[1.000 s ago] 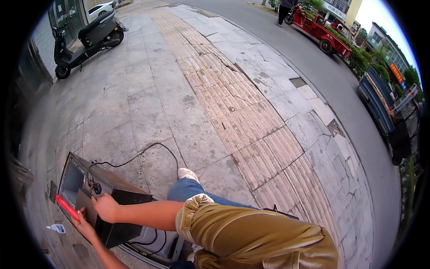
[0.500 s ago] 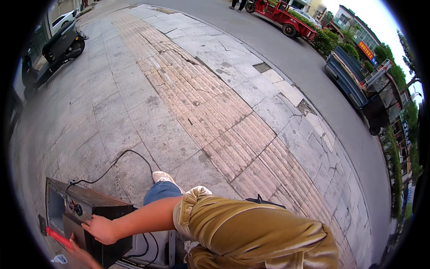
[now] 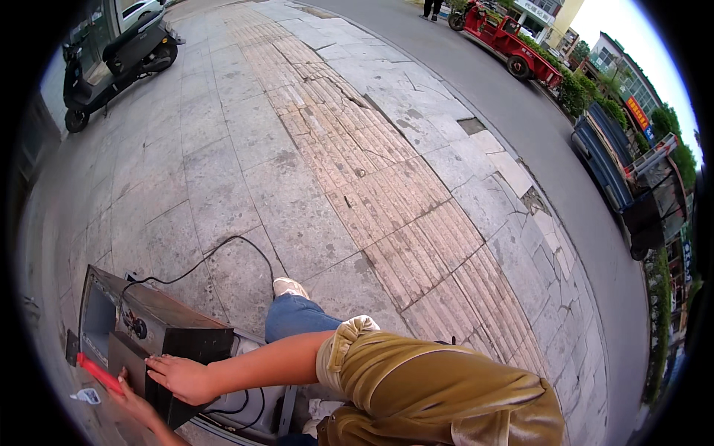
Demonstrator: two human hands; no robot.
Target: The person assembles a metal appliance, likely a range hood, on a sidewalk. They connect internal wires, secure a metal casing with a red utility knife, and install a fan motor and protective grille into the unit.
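At the lower left, a metal appliance housing (image 3: 171, 316) lies on the pavement with an open grey cavity and a black cable coming out. A dark metal panel (image 3: 128, 355) stands at its near side. Resting on that panel's edge, my right hand (image 3: 182, 377) has its fingers stretched out. Low in the corner, my left hand (image 3: 139, 405) is closed around a long red bar-shaped thing (image 3: 100, 374), whose far end meets the housing's edge; its working part, if any, is hidden. The left thumb points up against the panel.
A black cable (image 3: 238, 238) loops over the paving toward my shoe (image 3: 288, 287). On the ground lies a small white-and-blue item (image 3: 85, 396). Farther off are a parked scooter (image 3: 123, 67), a red cargo tricycle (image 3: 513, 48) and a blue truck bed (image 3: 606, 152).
The whole scene has shifted rightward in view as my head turned. My right hand's fingers have flattened out over the panel. The red bar stays in my left hand.
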